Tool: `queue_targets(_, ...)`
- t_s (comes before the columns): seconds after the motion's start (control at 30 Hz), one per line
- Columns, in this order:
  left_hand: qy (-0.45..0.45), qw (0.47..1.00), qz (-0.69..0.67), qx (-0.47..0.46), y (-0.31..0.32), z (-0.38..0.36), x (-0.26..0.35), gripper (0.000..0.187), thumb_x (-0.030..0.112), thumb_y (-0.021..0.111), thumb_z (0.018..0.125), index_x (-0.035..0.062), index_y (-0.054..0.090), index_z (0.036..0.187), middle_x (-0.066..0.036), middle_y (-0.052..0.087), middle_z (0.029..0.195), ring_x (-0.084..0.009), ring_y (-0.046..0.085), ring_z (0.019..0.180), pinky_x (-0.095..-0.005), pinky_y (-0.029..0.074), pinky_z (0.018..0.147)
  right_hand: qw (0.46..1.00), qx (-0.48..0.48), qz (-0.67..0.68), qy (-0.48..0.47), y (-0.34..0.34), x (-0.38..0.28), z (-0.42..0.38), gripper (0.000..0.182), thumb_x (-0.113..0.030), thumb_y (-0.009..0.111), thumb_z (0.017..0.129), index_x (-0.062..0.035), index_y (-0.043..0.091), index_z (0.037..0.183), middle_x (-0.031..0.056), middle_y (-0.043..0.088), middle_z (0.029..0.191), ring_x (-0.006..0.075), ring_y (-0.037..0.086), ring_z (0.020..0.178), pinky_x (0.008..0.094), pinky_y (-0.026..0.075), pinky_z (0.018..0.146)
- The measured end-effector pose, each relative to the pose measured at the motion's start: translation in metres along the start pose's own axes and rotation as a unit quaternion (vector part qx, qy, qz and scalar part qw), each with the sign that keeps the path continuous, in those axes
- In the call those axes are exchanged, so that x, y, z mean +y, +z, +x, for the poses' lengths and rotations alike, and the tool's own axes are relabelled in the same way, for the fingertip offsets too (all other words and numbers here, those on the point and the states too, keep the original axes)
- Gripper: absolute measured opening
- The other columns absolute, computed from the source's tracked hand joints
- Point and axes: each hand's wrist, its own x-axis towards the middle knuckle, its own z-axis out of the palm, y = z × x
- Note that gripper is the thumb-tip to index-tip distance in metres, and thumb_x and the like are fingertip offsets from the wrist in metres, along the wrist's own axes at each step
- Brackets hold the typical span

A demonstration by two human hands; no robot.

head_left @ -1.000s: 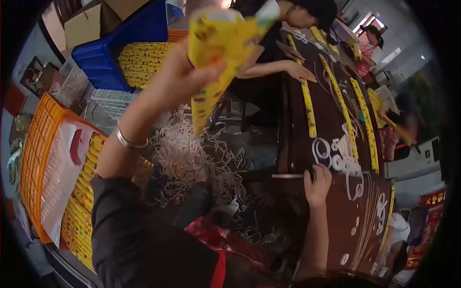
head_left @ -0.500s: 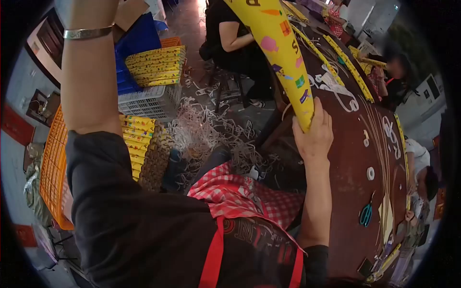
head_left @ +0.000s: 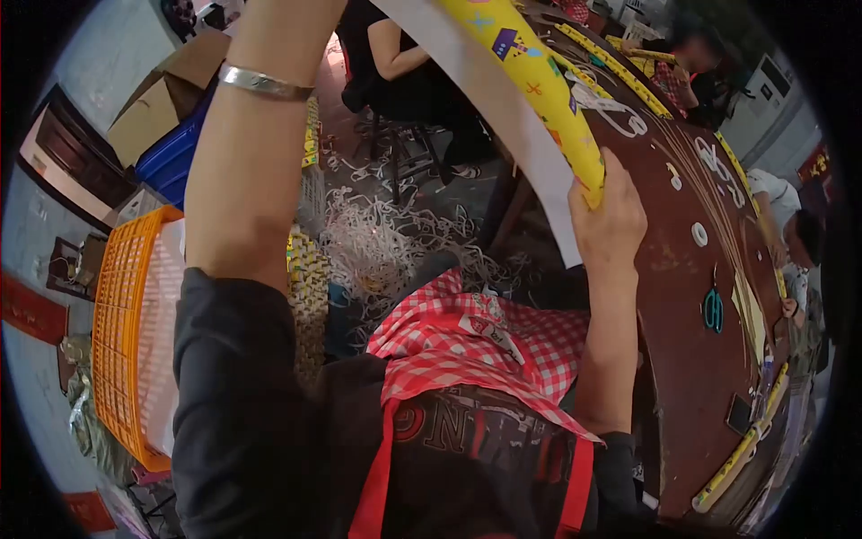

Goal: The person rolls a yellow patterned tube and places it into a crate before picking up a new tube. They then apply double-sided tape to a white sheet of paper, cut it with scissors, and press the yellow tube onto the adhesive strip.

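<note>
A long dark brown worktable (head_left: 691,296) is running along the right of a cluttered workshop. The right hand (head_left: 611,220) is gripping the lower end of a yellow printed paper roll (head_left: 539,85), steadying it at the table edge. The left arm (head_left: 256,153) is reaching overhead, its hand out of view, so its grip cannot be told.

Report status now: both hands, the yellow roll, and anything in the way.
Right hand grips lower end of yellow roll. Left hand out of frame above, only forearm seen. Roll slants over brown table. Scissors lie apart; nothing blocks.
</note>
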Motion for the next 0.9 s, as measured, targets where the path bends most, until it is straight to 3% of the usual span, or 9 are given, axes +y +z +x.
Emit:
queue_targets(0.23,0.013,0.983,-0.165,-0.080,0.059,0.024,-0.051,0.039,0.009,0.064,0.089,0.0056,0.054,0.127,-0.010,0.063,0.119,-0.0261,0.062,0.109,-0.0458,0.052,0.096,0.968,-0.206,0.133,0.052,-0.034,-0.007,-0.016,0.035,-0.016,0.066,0.081,-0.0075,0.057,0.114,0.0178,0.067,0.091,0.0364,0.067,0.082,0.0459,0.053,0.071)
queue_targets(0.33,-0.031,0.945,-0.255,-0.201,0.071,0.035,-0.069,0.045,0.012,0.067,0.087,0.0064,0.052,0.129,-0.011,0.062,0.121,-0.0291,0.061,0.112,-0.0536,0.047,0.100,0.986,-0.134,0.059,0.074,-0.036,-0.008,-0.022,0.036,-0.013,0.070,0.078,-0.0064,0.058,0.111,0.0177,0.067,0.092,0.0374,0.066,0.083,0.0446,0.053,0.070)
queue_targets(0.4,-0.061,0.928,0.072,0.359,0.086,0.053,-0.089,0.041,0.019,0.065,0.093,0.0036,0.052,0.129,-0.010,0.064,0.115,-0.0256,0.063,0.107,-0.0478,0.051,0.095,0.995,-0.061,-0.044,0.070,-0.048,-0.010,-0.019,0.038,-0.011,0.072,0.074,-0.0073,0.057,0.109,0.0147,0.065,0.090,0.0349,0.065,0.080,0.0433,0.053,0.068)
queue_targets(0.5,-0.043,0.946,-0.019,0.320,0.044,0.063,-0.101,0.044,0.022,0.068,0.089,0.0068,0.054,0.128,-0.010,0.063,0.118,-0.0287,0.061,0.112,-0.0522,0.048,0.097,0.991,-0.116,-0.028,0.063,-0.076,-0.005,-0.013,0.036,-0.012,0.072,0.075,-0.0073,0.057,0.107,0.0148,0.065,0.089,0.0349,0.065,0.081,0.0438,0.053,0.069)
queue_targets(0.6,-0.012,0.947,-0.320,-0.013,0.012,0.042,-0.110,0.067,0.028,0.082,0.073,0.0039,0.053,0.129,-0.019,0.060,0.123,-0.0378,0.057,0.115,-0.0557,0.042,0.105,0.981,-0.177,0.018,0.079,-0.083,0.012,-0.020,0.031,-0.013,0.072,0.075,-0.0070,0.058,0.102,0.0153,0.065,0.089,0.0347,0.065,0.082,0.0440,0.052,0.071)
queue_targets(0.73,-0.147,0.930,0.018,0.336,0.103,0.053,-0.142,0.049,0.027,0.061,0.093,0.0028,0.048,0.133,-0.019,0.059,0.127,-0.0359,0.056,0.119,-0.0585,0.044,0.102,0.985,-0.097,-0.092,0.107,-0.084,0.014,-0.027,0.027,-0.016,0.072,0.076,-0.0062,0.057,0.097,0.0141,0.063,0.085,0.0333,0.065,0.080,0.0435,0.051,0.069)
queue_targets(0.83,-0.201,0.926,-0.004,0.319,0.092,0.050,-0.167,0.054,0.033,0.052,0.096,0.0015,0.042,0.138,-0.024,0.051,0.134,-0.0406,0.053,0.121,-0.0582,0.043,0.103,0.975,-0.042,-0.194,0.095,-0.093,0.022,-0.021,0.026,-0.019,0.072,0.077,-0.0063,0.056,0.093,0.0123,0.062,0.081,0.0321,0.064,0.078,0.0433,0.050,0.067)
queue_targets(0.87,-0.210,0.920,-0.136,0.302,0.071,0.051,-0.172,0.060,0.028,0.069,0.089,0.0089,0.044,0.140,-0.018,0.052,0.137,-0.0379,0.054,0.121,-0.0614,0.041,0.104,0.982,-0.091,-0.131,0.097,-0.095,0.029,-0.022,0.026,-0.019,0.072,0.077,-0.0065,0.056,0.093,0.0122,0.062,0.082,0.0324,0.064,0.078,0.0433,0.050,0.067)
queue_targets(0.9,-0.207,0.924,-0.312,0.079,0.068,0.042,-0.178,0.064,0.029,0.071,0.087,0.0096,0.043,0.141,-0.018,0.052,0.137,-0.0392,0.051,0.123,-0.0640,0.038,0.104,0.983,-0.141,-0.064,0.097,-0.096,0.035,-0.023,0.026,-0.019,0.072,0.077,-0.0067,0.056,0.093,0.0120,0.062,0.082,0.0327,0.064,0.078,0.0433,0.050,0.067)
